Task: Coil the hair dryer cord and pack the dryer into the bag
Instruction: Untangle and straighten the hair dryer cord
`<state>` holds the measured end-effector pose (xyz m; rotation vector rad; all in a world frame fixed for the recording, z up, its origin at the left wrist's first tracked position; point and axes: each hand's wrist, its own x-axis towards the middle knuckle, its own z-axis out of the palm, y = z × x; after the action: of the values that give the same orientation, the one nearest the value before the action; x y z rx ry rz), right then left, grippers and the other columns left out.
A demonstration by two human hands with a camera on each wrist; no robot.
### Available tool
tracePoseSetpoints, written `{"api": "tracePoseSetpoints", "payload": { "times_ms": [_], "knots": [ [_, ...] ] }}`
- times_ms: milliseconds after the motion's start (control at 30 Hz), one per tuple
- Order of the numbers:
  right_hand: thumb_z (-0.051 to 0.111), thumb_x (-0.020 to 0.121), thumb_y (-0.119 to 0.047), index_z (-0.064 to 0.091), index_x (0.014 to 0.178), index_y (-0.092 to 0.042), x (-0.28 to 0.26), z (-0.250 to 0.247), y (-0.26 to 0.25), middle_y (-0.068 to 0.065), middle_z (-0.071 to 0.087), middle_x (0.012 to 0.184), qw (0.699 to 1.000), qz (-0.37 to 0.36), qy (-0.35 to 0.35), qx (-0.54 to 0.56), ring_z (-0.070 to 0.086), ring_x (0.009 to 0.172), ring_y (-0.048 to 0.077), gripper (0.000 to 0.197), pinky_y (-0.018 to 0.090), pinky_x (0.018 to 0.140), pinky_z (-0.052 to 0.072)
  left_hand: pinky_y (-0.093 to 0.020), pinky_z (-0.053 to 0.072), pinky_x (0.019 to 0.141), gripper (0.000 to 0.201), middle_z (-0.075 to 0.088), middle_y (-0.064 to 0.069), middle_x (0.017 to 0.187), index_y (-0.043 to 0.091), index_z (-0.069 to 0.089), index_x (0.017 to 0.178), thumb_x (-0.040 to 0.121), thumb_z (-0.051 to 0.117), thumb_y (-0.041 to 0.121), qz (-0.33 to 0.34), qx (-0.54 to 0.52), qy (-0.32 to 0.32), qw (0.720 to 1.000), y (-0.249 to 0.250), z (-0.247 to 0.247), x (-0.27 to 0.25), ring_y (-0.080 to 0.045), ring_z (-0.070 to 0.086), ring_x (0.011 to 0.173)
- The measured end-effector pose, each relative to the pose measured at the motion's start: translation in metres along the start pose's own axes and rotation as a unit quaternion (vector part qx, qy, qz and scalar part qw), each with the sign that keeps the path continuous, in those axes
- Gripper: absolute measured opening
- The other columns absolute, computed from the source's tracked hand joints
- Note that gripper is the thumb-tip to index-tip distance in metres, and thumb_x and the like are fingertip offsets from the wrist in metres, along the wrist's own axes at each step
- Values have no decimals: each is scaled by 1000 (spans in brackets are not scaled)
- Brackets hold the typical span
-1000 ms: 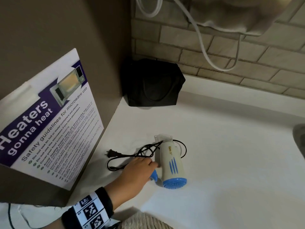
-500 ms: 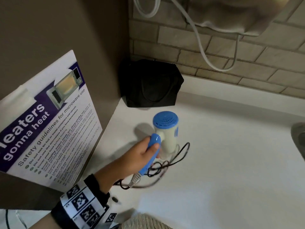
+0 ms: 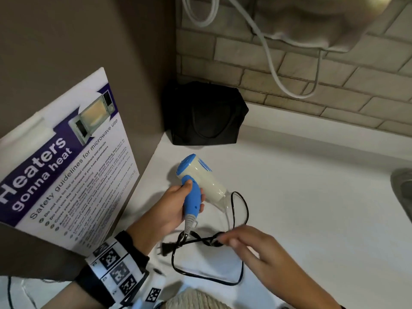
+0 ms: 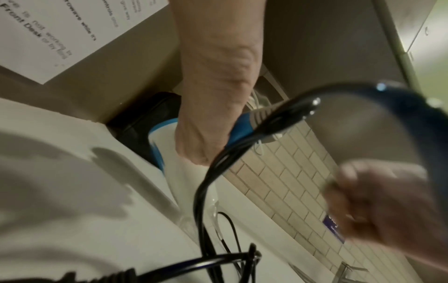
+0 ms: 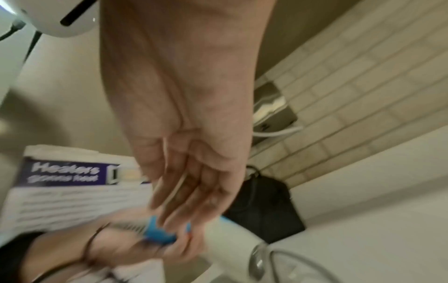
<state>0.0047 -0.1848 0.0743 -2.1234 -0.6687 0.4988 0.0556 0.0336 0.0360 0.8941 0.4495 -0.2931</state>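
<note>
Early on: left hand [image 3: 171,208] clamped on white-and-blue plastic hair dryer [image 3: 201,179] handle; right hand [image 3: 252,244], fingers apart, nearing loose uncoiled black cord [image 3: 239,210]; coiling & packing into black fabric bag [image 3: 205,113] left.

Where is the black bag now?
In the head view, the bag stands in the back corner of the counter, against the brick wall, beyond the hair dryer.

Head view looks down; wrist views look close along each hand [image 3: 176,208].
</note>
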Motion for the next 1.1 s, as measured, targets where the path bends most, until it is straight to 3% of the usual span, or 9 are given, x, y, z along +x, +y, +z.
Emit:
{"api": "tracePoseSetpoints", "payload": {
  "times_ms": [100,300,400,467,533,667,833,967,1100],
  "knots": [
    [38,93,-53,61,115,-28,29,19,-19,-11,62,113,998,-38,-45,14,55,110,0,40,20,96,42,-34,60,72,36,53,-22,114,-5,44,123,102,34,21,2,-52,16,998,3,6,-2,-29,64,90],
    [53,95,-35,59,115,-23,39,28,-33,-12,66,88,983,-42,-161,78,63,94,1,24,27,94,47,-44,56,79,33,38,-29,137,-1,36,129,100,39,15,-12,-73,10,997,13,7,-6,-40,64,100],
    [52,94,-32,67,93,-28,41,5,-46,0,60,64,984,-35,-102,144,59,63,8,15,25,67,49,-45,57,79,38,44,-26,135,9,31,135,99,41,16,24,-66,17,997,14,6,-6,-33,72,80],
    [50,95,-31,69,88,-20,44,-17,-58,10,63,69,983,-40,-34,174,50,58,4,24,16,59,43,-39,61,71,37,53,-21,118,15,32,134,99,40,22,17,-32,9,999,17,5,-9,-32,70,79],
    [48,96,-29,70,86,-13,47,-40,-67,-7,62,62,983,-58,21,174,45,56,1,29,13,56,38,-35,59,65,37,57,-21,110,18,39,133,99,36,34,3,87,-8,996,19,5,-15,-27,65,80],
    [47,94,-36,71,84,-18,58,-73,-69,2,34,59,982,-81,78,151,30,58,17,31,31,57,27,-24,40,60,30,55,-9,87,37,51,115,92,38,53,94,377,23,921,15,3,-18,-13,50,65],
    [46,90,-43,70,84,-19,67,-88,-70,-5,32,60,983,-79,95,140,28,58,13,34,20,56,27,-16,39,75,40,46,2,91,29,60,109,80,55,57,283,542,29,791,10,6,-13,-7,53,85],
    [46,92,-40,70,84,-18,71,-88,-69,-5,32,60,983,-79,90,139,28,58,12,33,18,55,28,-26,46,94,22,63,2,102,17,61,100,88,57,35,331,439,-76,832,17,31,-17,-11,60,103],
    [48,92,-39,68,78,-20,73,-91,-64,-8,35,57,984,-51,142,93,31,57,12,31,20,55,29,-32,52,83,16,63,3,72,18,58,83,95,49,23,302,339,-119,883,30,46,-22,-11,65,80]
  ]
}}
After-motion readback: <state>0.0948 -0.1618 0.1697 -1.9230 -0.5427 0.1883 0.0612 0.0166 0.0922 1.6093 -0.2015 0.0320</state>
